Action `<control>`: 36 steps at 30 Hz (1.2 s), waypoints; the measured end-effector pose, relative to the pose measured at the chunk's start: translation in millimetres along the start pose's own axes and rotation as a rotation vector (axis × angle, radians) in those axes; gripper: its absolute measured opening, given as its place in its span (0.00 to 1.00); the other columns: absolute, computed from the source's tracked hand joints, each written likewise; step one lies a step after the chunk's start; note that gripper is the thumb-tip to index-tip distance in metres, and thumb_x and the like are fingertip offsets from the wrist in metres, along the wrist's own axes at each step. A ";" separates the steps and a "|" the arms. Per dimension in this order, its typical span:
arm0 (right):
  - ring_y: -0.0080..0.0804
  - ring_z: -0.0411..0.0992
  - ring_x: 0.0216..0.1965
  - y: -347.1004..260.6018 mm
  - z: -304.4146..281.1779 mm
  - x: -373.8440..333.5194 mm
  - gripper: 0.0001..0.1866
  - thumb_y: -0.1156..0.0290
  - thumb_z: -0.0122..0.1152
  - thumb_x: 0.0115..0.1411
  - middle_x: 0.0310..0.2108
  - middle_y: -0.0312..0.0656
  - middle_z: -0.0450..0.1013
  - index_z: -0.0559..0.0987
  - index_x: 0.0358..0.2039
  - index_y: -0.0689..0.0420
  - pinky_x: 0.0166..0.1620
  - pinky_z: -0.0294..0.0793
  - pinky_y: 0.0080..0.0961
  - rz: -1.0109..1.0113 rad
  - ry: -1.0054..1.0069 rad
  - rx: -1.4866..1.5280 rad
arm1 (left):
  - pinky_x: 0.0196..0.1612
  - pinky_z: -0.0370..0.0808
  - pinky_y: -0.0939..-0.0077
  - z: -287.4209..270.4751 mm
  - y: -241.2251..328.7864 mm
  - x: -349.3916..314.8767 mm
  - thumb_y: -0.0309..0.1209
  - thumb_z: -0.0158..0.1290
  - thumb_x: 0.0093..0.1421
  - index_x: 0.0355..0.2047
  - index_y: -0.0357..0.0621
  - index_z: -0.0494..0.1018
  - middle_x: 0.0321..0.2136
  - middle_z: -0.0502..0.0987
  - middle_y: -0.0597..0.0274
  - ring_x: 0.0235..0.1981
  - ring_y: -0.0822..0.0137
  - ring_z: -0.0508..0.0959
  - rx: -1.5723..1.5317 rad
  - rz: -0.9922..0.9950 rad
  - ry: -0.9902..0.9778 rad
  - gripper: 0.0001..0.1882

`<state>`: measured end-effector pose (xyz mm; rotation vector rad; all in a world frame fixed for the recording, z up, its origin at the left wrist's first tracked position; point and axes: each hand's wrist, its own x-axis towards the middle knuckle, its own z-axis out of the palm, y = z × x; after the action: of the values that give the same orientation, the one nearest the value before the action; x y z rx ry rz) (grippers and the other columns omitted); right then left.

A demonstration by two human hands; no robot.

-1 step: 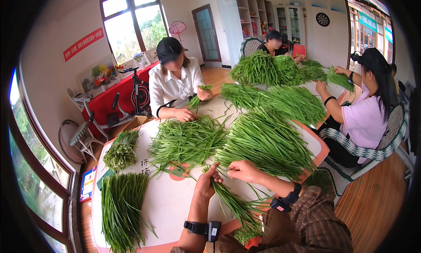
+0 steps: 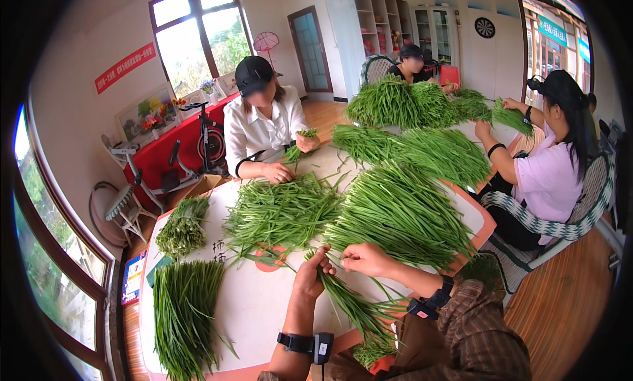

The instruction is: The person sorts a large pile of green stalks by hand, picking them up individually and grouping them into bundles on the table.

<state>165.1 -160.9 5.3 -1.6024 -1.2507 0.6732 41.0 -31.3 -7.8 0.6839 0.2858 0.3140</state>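
My left hand [image 2: 312, 273] is closed round a thin bunch of garlic chives [image 2: 353, 305], its long green blades trailing toward my lap at the table's front edge. Beside it, just to the right, my right hand [image 2: 367, 258] is pinched shut; anything between its fingertips is too small to make out. A large pile of chives [image 2: 402, 219] lies right behind my right hand. Farther left, a looser, tangled heap of chives [image 2: 283, 209] spreads over the white table [image 2: 264, 308]. Both my wrists wear black straps with small boxes.
At the table's left lie a big chive bundle [image 2: 188, 308] and a smaller bundle [image 2: 181, 229]. Across from me, a co-worker in white [image 2: 267, 130] holds a small bunch. Another in pink [image 2: 544, 176] sits right, and a third [image 2: 410, 67] sits behind far piles [image 2: 395, 104].
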 end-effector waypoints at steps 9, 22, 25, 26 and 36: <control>0.24 0.71 0.24 -6.0 -39.2 -4.6 0.12 0.61 0.55 0.51 0.23 0.39 0.74 0.77 0.29 0.57 0.30 0.69 0.21 -0.025 0.003 -0.378 | 0.40 0.70 0.68 -6.0 11.7 -1.2 0.36 0.42 0.59 0.35 0.44 0.67 0.29 0.71 0.62 0.32 0.65 0.71 -0.014 0.136 0.083 0.10; 0.43 0.71 0.29 13.8 1.5 62.8 0.10 0.64 0.55 0.44 0.24 0.47 0.72 0.76 0.23 0.58 0.36 0.70 0.35 -0.071 0.094 -0.830 | 0.24 0.67 0.77 -14.1 10.0 -0.2 0.36 0.42 0.60 0.42 0.41 0.64 0.19 0.62 0.68 0.18 0.73 0.63 -0.029 0.020 0.127 0.14; 0.44 0.71 0.30 17.4 12.6 72.0 0.10 0.65 0.54 0.45 0.25 0.48 0.72 0.76 0.22 0.60 0.37 0.70 0.36 -0.076 0.111 -1.000 | 0.23 0.65 0.79 -19.0 13.6 -1.3 0.36 0.42 0.60 0.42 0.41 0.63 0.19 0.61 0.69 0.18 0.75 0.61 -0.028 0.032 0.183 0.14; 0.45 0.71 0.31 18.9 13.2 73.3 0.11 0.65 0.54 0.45 0.25 0.49 0.72 0.76 0.22 0.60 0.37 0.70 0.36 -0.073 0.142 -0.988 | 0.23 0.65 0.80 -18.9 13.2 -1.5 0.35 0.42 0.60 0.42 0.41 0.63 0.19 0.60 0.69 0.18 0.75 0.61 -0.028 0.037 0.210 0.14; 0.27 0.69 0.19 24.1 -31.4 63.8 0.10 0.64 0.58 0.46 0.17 0.40 0.72 0.78 0.24 0.57 0.24 0.67 0.25 -0.005 0.120 -0.217 | 0.21 0.62 0.80 -18.1 12.7 0.7 0.34 0.46 0.58 0.41 0.43 0.65 0.18 0.59 0.71 0.17 0.77 0.59 0.011 0.030 0.195 0.13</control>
<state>222.3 -112.3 3.7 -1.7881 -1.2725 0.4426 32.8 -11.4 -12.9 0.6703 0.4635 0.4085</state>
